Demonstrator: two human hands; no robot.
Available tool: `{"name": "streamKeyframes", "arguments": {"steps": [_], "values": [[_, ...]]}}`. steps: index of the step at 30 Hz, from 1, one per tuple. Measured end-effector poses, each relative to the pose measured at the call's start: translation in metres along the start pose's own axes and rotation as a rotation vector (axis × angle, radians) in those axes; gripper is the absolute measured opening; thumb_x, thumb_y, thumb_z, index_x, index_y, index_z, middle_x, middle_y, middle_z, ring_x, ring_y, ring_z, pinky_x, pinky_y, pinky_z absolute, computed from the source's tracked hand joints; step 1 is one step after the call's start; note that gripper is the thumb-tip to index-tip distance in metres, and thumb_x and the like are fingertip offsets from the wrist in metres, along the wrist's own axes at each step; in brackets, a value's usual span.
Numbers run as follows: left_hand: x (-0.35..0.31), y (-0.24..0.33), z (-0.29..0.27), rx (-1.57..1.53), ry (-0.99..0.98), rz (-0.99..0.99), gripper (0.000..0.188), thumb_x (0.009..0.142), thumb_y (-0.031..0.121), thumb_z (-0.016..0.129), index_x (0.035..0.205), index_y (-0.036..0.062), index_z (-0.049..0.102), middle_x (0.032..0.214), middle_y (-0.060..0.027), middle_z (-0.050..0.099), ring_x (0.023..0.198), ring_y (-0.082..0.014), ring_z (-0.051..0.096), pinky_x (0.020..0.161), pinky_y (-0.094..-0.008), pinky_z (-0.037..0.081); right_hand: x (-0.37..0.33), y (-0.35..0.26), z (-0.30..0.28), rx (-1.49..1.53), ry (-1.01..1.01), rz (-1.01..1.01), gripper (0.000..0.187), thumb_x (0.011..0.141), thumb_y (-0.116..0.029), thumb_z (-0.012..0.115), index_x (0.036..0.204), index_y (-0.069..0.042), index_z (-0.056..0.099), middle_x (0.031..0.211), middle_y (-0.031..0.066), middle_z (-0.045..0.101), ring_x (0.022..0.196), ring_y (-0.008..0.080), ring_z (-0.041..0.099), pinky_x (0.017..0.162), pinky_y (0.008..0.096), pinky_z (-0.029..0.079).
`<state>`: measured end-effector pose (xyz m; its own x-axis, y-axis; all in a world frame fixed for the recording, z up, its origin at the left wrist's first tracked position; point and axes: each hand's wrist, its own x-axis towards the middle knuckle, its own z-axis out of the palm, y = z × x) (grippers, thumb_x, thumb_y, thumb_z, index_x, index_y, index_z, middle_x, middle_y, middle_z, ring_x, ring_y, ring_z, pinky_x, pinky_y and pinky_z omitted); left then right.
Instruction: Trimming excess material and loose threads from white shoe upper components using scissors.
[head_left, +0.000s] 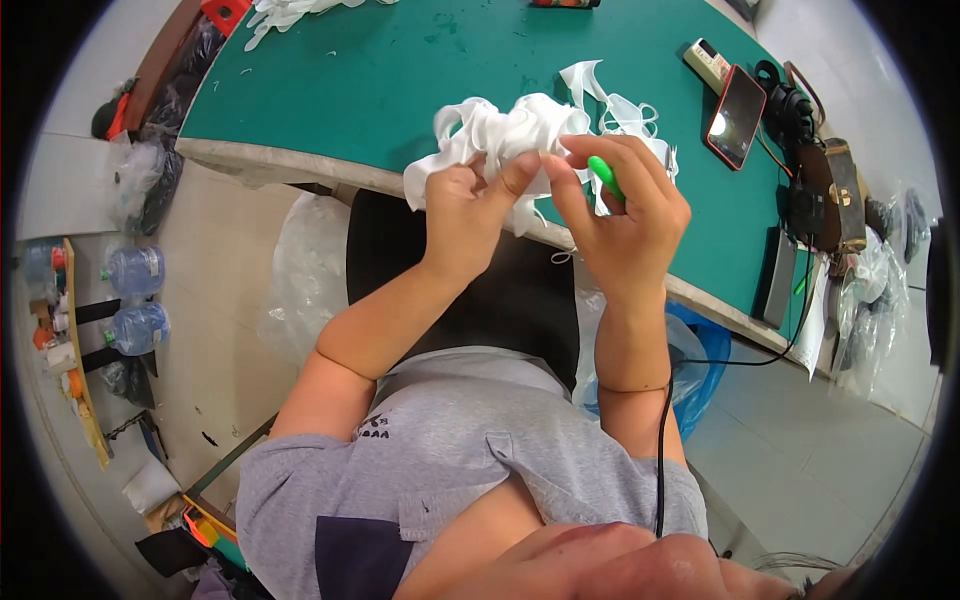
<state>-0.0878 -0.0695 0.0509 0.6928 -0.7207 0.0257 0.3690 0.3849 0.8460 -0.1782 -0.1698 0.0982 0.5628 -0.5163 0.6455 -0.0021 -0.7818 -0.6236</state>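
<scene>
At the near edge of the green worktop [380,80], the left hand [462,205] pinches a bunched white fabric piece [510,130] taut, while the right hand [625,215] grips a green-handled tool [604,176] against it, fingers clenched; a red phone [737,115] lies at the right edge.

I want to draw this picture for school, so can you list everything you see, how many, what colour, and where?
Crumpled white fabric piece: one, white, held over the table's near edge.
Small green plastic tool: one, green, in the right hand.
Green-topped work table: one, green, upper middle.
Red-cased phone: one, red and black, on the table at right.
Large clear water bottles: two, pale blue, on the floor at left.
Blue plastic bag: one, blue, below the table at right.
Black cable: one, black, beside the right forearm.
Left hand: one, pinching the fabric.
Right hand: one, gripping tool and fabric.
</scene>
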Motion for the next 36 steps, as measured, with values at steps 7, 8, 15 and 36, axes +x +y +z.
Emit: {"name": "streamKeyframes", "arguments": {"steps": [7, 8, 15, 36], "values": [[-0.006, -0.003, 0.005, 0.308, 0.019, 0.312, 0.026, 0.087, 0.010, 0.065, 0.108, -0.0044, 0.059, 0.103, -0.0066, 0.062, 0.092, -0.0115, 0.058, 0.078, -0.0248, 0.047, -0.009, 0.003, 0.001, -0.033, 0.017, -0.035, 0.010, 0.071, -0.001, 0.071, 0.081, -0.003, 0.069, 0.074, 0.0021, 0.065, 0.052, 0.0032, 0.049, 0.042, 0.0162, 0.033], [-0.006, -0.004, 0.004, 0.339, 0.021, 0.330, 0.026, 0.086, 0.009, 0.065, 0.108, -0.0039, 0.058, 0.102, -0.0069, 0.062, 0.092, -0.0118, 0.058, 0.078, -0.0251, 0.047, -0.009, 0.001, 0.001, -0.008, 0.009, 0.010, 0.010, 0.071, 0.000, 0.071, 0.081, -0.003, 0.069, 0.075, 0.0021, 0.066, 0.052, 0.0028, 0.049, 0.042, 0.0158, 0.033], [-0.004, -0.008, -0.001, 0.439, -0.051, 0.415, 0.025, 0.086, 0.008, 0.064, 0.107, -0.0034, 0.058, 0.099, -0.0059, 0.062, 0.092, -0.0117, 0.058, 0.079, -0.0247, 0.046, -0.013, 0.004, -0.007, -0.023, -0.019, 0.019, 0.009, 0.075, -0.001, 0.069, 0.084, -0.001, 0.069, 0.077, 0.0023, 0.066, 0.059, 0.0010, 0.050, 0.047, 0.0154, 0.035], [0.035, 0.019, -0.036, -0.392, 0.070, 0.047, 0.038, 0.091, 0.017, 0.056, 0.124, 0.0014, 0.046, 0.123, -0.0088, 0.054, 0.115, -0.0225, 0.052, 0.099, -0.0382, 0.042, 0.005, 0.075, -0.059, 0.727, 0.538, 0.479, 0.022, 0.090, -0.023, 0.061, 0.088, -0.002, 0.057, 0.080, 0.0032, 0.054, 0.057, 0.0029, 0.037, 0.042, 0.0187, 0.023]]}}
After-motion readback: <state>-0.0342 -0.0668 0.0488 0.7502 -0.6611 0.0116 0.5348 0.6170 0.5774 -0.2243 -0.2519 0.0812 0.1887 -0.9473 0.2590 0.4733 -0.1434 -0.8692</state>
